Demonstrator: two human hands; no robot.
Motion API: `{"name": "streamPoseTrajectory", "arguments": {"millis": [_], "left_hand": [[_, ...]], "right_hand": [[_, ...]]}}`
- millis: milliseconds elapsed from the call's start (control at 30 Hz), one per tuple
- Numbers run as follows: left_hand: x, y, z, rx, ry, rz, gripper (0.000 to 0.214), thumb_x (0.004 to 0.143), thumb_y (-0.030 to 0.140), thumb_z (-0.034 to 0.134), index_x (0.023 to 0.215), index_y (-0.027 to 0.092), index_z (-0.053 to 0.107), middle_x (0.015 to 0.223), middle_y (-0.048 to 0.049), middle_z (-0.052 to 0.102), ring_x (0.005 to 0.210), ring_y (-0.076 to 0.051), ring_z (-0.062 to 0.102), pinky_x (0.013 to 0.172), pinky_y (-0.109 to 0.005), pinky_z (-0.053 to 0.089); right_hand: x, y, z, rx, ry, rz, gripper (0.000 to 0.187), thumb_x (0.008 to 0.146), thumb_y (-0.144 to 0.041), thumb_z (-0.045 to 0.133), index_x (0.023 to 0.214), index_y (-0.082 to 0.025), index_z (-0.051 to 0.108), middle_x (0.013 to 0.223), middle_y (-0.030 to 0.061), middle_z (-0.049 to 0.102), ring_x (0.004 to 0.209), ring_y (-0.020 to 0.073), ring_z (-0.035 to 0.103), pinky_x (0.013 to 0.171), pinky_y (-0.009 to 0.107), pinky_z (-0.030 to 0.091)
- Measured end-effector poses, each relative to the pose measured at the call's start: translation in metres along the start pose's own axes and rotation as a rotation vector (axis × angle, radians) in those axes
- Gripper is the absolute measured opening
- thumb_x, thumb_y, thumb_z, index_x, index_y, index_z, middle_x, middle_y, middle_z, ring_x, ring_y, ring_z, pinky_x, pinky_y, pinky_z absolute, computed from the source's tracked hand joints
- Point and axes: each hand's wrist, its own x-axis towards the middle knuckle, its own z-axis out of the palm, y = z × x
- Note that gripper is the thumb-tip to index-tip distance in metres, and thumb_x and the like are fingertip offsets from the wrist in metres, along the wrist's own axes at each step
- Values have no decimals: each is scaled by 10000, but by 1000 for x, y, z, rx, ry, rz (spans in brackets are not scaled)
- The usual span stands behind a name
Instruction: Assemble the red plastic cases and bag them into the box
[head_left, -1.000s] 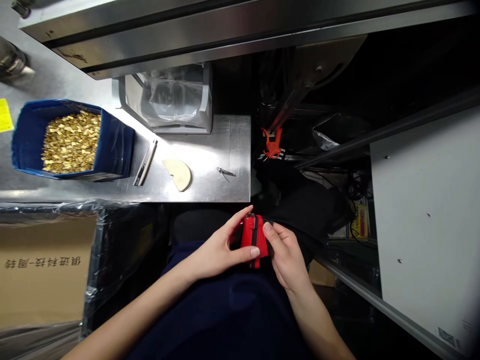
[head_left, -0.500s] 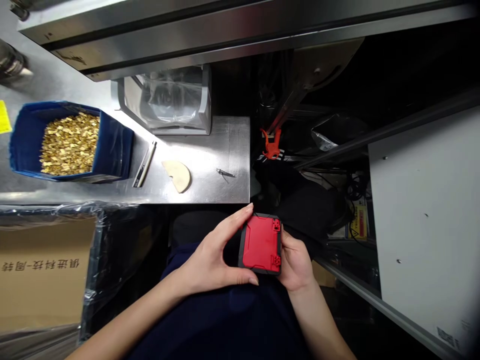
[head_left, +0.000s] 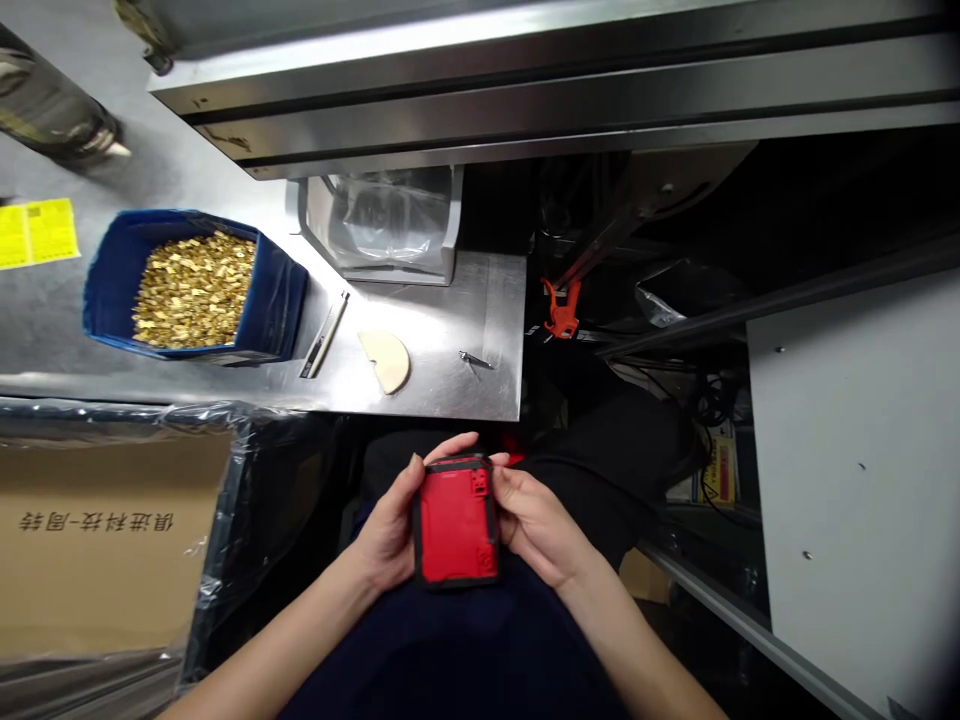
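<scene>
A red case (head_left: 454,525) with a black border lies between the two hands, above the lap, its red face up and its long axis running away from the body. The left hand (head_left: 391,530) grips its left edge, thumb near the far corner. The right hand (head_left: 536,520) has its fingers bent and closed against the right edge; how far they reach underneath is hidden. Neither hand is clearly nearer. Beyond the case, the metal table (head_left: 499,300) bears a half-round piece (head_left: 387,361), a knife (head_left: 325,336) and a blue bin (head_left: 283,300).
</scene>
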Motion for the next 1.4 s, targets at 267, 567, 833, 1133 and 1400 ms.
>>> {"name": "streamPoseTrajectory", "arguments": {"millis": [267,567,833,1133,1400], "left_hand": [[-30,6,-45,-143,101,128,539,875,606,696,1289,266,637,1401,-113,681,1246,-368,666,1059,-535,521],[-28,10,-42,-58,259,88,455,962,540,608,1248,193,680,1196,-132,776,1043,-270,757,916,-379,596],[-9,13,-35,-17,320,-6,556,930,619,600,1215,152,694,1120,-165,797,941,-291,779,789,-359,610],[13,12,-29,146,294,-104,517,947,564,585,1150,113,737,1059,-174,808,890,-256,769,839,-328,587],[19,8,-38,183,356,-161,504,943,557,575,1161,135,744,1037,-163,808,817,-264,758,727,-337,599]], "right_hand": [[61,-56,39,-1233,224,-372,237,1052,-351,507,984,-237,703,967,45,729,850,203,690,764,307,488],[168,-60,122,-1494,315,-364,446,945,-353,699,1272,-111,516,1227,215,618,1116,347,641,914,445,533],[59,-57,22,-1082,81,-379,218,1041,-379,521,1228,-267,531,997,7,715,908,212,707,774,302,509],[-9,-6,-2,-1485,-312,-481,194,1058,-338,506,1156,-253,651,898,28,723,751,173,674,594,268,382],[-2,-10,-16,-1688,-242,-511,195,1079,-355,490,1182,-245,614,886,-13,691,704,146,661,563,297,316]]}}
